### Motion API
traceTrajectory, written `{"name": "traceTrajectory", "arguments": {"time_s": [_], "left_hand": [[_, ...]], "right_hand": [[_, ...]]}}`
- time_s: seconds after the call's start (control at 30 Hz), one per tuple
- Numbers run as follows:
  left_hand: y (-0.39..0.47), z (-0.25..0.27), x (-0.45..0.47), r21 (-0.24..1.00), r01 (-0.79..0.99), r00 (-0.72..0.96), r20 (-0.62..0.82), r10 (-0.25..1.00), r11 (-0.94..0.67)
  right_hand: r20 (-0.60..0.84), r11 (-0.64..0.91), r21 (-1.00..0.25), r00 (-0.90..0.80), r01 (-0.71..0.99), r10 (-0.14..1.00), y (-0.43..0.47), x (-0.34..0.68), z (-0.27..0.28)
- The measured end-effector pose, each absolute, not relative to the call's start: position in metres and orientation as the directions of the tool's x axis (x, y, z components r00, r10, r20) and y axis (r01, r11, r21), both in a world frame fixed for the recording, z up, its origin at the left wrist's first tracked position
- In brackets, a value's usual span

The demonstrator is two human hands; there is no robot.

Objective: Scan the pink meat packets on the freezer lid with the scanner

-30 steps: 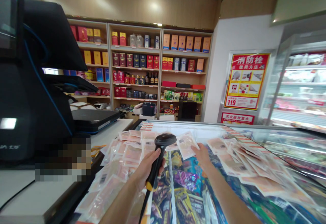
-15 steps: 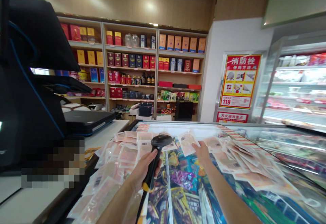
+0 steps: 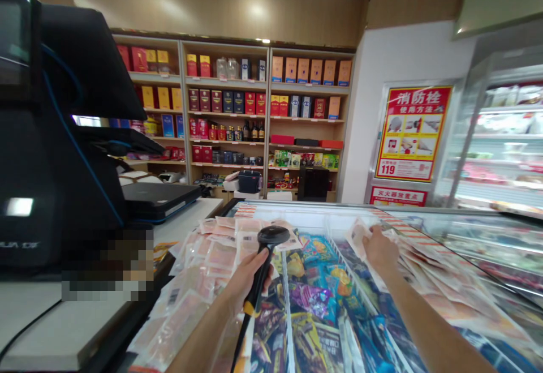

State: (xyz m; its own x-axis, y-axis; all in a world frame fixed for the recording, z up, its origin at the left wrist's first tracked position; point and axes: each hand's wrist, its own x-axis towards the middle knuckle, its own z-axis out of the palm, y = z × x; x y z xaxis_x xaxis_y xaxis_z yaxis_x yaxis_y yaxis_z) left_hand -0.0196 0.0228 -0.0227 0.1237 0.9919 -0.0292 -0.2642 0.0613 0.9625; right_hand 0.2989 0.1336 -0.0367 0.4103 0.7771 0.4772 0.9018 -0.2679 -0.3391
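Observation:
My left hand (image 3: 250, 279) is wrapped round the handle of a black barcode scanner (image 3: 272, 236) with a yellow band, its cord running down. The scanner's head points forward over the freezer's glass top. My right hand (image 3: 382, 251) pinches a flat clear packet (image 3: 357, 238) by its edge, beside the right-hand pile. That pile of flat packets (image 3: 441, 285) fans out across the glass on the right. Another spread of similar packets (image 3: 199, 265) with small labels lies on the left, under and beside my left arm.
Below the glass lie colourful bagged goods (image 3: 311, 299), split by white wire dividers. A black checkout terminal (image 3: 80, 135) stands on the white counter (image 3: 42, 333) at left. Shelves of boxes (image 3: 229, 101) line the back wall; a lit cooler (image 3: 509, 146) stands at right.
My right hand has moved right with a packet, from the middle of the glass to the right-hand pile. My left hand still holds the scanner. The view has shifted slightly left.

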Motion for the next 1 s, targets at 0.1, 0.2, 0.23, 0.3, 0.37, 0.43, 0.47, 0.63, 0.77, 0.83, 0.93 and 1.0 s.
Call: {"name": "traceTrajectory", "arguments": {"time_s": [0.1,0.2,0.23,0.3,0.37,0.43,0.47,0.63,0.77,0.83,0.93,1.0], "left_hand": [[0.023,-0.021,-0.022,0.966,-0.254,0.098,-0.029,0.995,0.053],[0.019,-0.015,-0.025,0.961,-0.272,0.072,-0.025,0.997,0.044],[0.017,-0.013,-0.025,0.958,-0.284,0.062,-0.018,0.998,0.035],[0.014,-0.009,-0.026,0.953,-0.302,0.028,-0.010,1.000,0.018],[0.012,-0.006,-0.027,0.951,-0.309,-0.017,-0.013,1.000,0.007],[0.012,-0.005,-0.027,0.952,-0.307,-0.043,-0.023,0.999,0.009],[0.012,-0.006,-0.027,0.952,-0.307,-0.047,-0.024,0.999,0.008],[0.012,-0.006,-0.027,0.953,-0.303,-0.043,-0.009,0.999,-0.005],[0.013,-0.005,-0.030,0.945,-0.326,-0.044,-0.015,0.999,0.000],[0.016,-0.006,-0.032,0.941,-0.339,-0.041,-0.034,0.999,0.018],[0.020,-0.008,-0.036,0.941,-0.335,-0.035,-0.062,0.997,0.046],[0.022,-0.009,-0.037,0.942,-0.331,-0.030,-0.068,0.997,0.054]], "right_hand": [[0.524,-0.301,-0.185,0.353,0.936,0.775,0.132,0.307,-0.041],[0.522,-0.310,-0.094,0.312,0.946,0.794,0.130,0.314,-0.045],[0.525,-0.313,-0.075,0.305,0.947,0.795,0.129,0.316,-0.046],[0.540,-0.332,-0.055,0.308,0.942,0.783,0.127,0.316,-0.047],[0.576,-0.369,-0.053,0.330,0.928,0.748,0.125,0.313,-0.048],[0.624,-0.394,-0.084,0.357,0.915,0.695,0.125,0.306,-0.048],[0.645,-0.393,-0.109,0.366,0.913,0.671,0.125,0.301,-0.048],[0.604,-0.183,-0.208,0.274,0.961,0.749,0.129,0.248,-0.048],[0.462,-0.019,-0.276,0.150,0.961,0.874,0.133,0.188,-0.051],[0.417,0.030,-0.295,0.101,0.955,0.904,0.135,0.160,-0.052],[0.342,0.056,-0.326,0.063,0.944,0.937,0.137,0.125,-0.054],[0.297,0.037,-0.349,0.073,0.936,0.952,0.139,0.107,-0.057]]}}
